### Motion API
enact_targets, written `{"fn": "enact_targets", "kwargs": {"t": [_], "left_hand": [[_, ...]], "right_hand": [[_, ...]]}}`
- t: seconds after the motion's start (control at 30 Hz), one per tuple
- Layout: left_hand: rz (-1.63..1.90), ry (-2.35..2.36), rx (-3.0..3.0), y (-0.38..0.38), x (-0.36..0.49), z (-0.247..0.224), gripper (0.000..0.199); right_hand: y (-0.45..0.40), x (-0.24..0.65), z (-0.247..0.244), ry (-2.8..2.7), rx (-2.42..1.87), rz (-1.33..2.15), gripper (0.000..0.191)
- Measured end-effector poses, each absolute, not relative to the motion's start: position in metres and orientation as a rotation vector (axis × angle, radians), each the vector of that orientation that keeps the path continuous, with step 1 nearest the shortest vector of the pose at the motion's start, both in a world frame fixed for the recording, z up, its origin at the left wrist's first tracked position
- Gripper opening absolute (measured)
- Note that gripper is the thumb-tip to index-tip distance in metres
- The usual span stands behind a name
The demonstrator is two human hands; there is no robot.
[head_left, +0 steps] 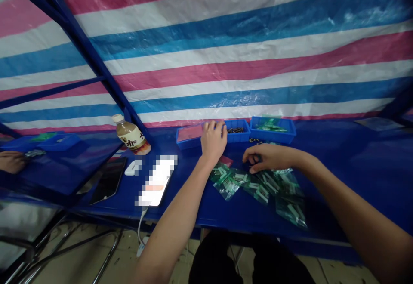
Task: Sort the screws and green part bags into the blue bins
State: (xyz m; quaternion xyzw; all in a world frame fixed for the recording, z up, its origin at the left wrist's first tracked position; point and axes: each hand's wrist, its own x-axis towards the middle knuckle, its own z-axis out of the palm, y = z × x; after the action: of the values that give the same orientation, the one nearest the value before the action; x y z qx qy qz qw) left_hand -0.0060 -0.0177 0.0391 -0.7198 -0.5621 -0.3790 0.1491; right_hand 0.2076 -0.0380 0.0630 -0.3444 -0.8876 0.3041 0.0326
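My left hand (214, 141) reaches over the blue bin with pink sheets (190, 133), beside the blue bin of small dark metal parts (237, 130). Its fingers are slightly apart and bent downward; the tips are partly hidden. My right hand (272, 156) hovers above the green clear bags (258, 186), fingers curled in toward the thumb. Something small and dark shows between those fingers, too small to name. Several of the bags lie spread on the blue table, with pale strips and small pieces inside. Just beyond the right hand sit loose dark parts (254, 140).
A third blue bin (287, 136) holds more green bags. Left of me stand a drink bottle (132, 135), a white case (131, 168), a lit phone on a cable (158, 183) and a dark phone (109, 180). Another person's hand (12, 162) is at far left, past a blue frame post (87, 47).
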Motion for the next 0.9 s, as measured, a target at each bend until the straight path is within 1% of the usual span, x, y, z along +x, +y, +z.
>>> {"fn": "enact_targets", "kwargs": {"t": [0.07, 0.27, 0.37, 0.5, 0.67, 0.83, 0.9], "left_hand": [[-1.08, -1.583, -2.068, -0.018, -0.005, 0.039, 0.028], [-1.041, -1.536, -2.121, -0.023, 0.004, 0.037, 0.028], [-1.032, -1.534, -2.157, -0.026, 0.007, 0.037, 0.026], [-1.065, -1.554, -2.228, -0.027, 0.009, 0.038, 0.025], [-1.166, -1.517, -2.576, -0.025, 0.012, 0.036, 0.022], [-1.299, -1.533, -2.899, -0.025, 0.018, 0.034, 0.038], [-1.415, -1.536, -2.955, -0.026, 0.02, 0.034, 0.04]], "right_hand": [[-0.034, 0.217, 0.064, -2.754, -1.145, 0.973, 0.038], [-0.029, 0.216, 0.057, -2.763, -1.111, 0.966, 0.016], [-0.03, 0.21, 0.054, -2.739, -1.098, 0.848, 0.011], [-0.028, 0.207, 0.054, -2.596, -1.077, 0.766, 0.014], [-0.023, 0.213, 0.054, -2.23, -1.06, 0.93, 0.024], [-0.019, 0.217, 0.053, -1.94, -1.039, 1.05, 0.033], [-0.018, 0.217, 0.052, -1.879, -1.022, 1.116, 0.035]]}}
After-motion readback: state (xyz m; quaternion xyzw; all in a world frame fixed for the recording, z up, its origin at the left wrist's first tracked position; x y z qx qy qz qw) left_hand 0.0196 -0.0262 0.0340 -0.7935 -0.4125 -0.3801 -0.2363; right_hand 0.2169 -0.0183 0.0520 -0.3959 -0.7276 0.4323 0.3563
